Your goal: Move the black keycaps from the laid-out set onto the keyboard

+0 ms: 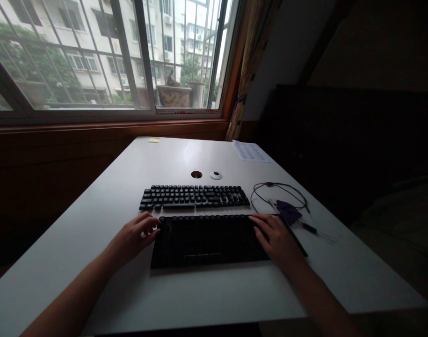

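A black keyboard base [206,238] lies flat on the white desk [112,206], with one row of keycaps along its far edge and a dark, bare middle. My left hand [138,234] is at its far left corner, fingers curled and thumb bent toward the edge, gripping that corner. Across the right end of the base rests my right hand [273,236], index finger stretched to the far edge and thumb apart on the surface. Just beyond the base, loose black keycaps [196,195] lie in rows, laid out like a keyboard.
To the right lie a looped black cable [284,186], a purple cloth [288,212] and a wire keycap puller [317,231] with a dark handle. Farther back are a cable hole [196,174], its round cover [216,175], a printed sheet [250,151] and a yellow note [154,140].
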`<act>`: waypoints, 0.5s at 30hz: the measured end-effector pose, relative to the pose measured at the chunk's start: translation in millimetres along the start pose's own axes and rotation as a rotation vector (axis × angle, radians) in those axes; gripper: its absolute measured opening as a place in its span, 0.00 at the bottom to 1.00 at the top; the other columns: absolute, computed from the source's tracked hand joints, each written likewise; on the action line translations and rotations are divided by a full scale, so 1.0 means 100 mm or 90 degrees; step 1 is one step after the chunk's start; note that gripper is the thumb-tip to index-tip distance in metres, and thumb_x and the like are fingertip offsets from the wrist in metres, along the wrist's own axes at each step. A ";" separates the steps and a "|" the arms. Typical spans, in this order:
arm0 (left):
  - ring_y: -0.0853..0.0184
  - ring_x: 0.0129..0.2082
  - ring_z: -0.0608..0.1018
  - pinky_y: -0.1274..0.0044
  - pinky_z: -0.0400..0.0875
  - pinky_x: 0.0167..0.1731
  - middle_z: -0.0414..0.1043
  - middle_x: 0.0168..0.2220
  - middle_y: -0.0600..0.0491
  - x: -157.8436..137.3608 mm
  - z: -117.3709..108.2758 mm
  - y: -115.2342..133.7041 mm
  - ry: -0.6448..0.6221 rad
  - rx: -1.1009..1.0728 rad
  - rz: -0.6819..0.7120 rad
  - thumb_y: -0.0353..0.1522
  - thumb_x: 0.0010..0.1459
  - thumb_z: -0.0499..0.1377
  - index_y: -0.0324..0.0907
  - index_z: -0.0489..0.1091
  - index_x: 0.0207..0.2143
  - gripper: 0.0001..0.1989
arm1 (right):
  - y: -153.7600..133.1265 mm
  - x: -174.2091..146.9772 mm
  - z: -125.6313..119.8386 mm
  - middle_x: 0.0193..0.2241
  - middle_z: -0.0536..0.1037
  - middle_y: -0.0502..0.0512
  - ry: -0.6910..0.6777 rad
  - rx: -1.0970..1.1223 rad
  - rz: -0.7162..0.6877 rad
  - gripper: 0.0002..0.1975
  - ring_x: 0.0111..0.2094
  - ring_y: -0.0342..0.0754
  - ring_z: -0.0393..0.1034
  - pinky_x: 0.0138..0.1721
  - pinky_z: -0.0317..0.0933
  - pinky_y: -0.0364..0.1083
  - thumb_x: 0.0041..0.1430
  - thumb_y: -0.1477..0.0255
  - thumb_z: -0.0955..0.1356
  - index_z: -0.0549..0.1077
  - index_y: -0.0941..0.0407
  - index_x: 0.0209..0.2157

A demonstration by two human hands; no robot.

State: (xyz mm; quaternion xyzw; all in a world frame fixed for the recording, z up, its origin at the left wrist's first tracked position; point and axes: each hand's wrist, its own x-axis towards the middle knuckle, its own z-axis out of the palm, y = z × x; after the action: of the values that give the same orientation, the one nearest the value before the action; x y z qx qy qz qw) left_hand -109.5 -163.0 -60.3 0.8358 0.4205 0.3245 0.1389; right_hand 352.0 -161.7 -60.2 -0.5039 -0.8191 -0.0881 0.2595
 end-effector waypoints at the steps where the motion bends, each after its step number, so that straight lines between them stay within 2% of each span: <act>1: 0.74 0.29 0.75 0.81 0.73 0.29 0.69 0.39 0.52 0.00 0.00 0.00 0.000 -0.004 -0.001 0.32 0.68 0.56 0.42 0.70 0.44 0.06 | 0.00 0.00 0.00 0.52 0.74 0.58 -0.001 0.000 0.001 0.17 0.52 0.56 0.67 0.56 0.64 0.58 0.68 0.71 0.63 0.71 0.52 0.56; 15: 0.73 0.30 0.76 0.81 0.74 0.29 0.69 0.40 0.51 0.02 0.03 0.00 0.006 -0.028 0.008 0.31 0.67 0.56 0.42 0.70 0.45 0.06 | -0.01 0.00 0.00 0.51 0.74 0.58 -0.005 0.004 0.004 0.17 0.52 0.56 0.67 0.56 0.64 0.59 0.68 0.71 0.63 0.71 0.52 0.56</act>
State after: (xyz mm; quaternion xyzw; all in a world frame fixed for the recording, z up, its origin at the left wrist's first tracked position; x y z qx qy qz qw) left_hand -106.8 -161.3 -61.7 0.8336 0.4085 0.3389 0.1533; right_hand 351.0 -162.2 -59.6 -0.5061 -0.8187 -0.0827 0.2584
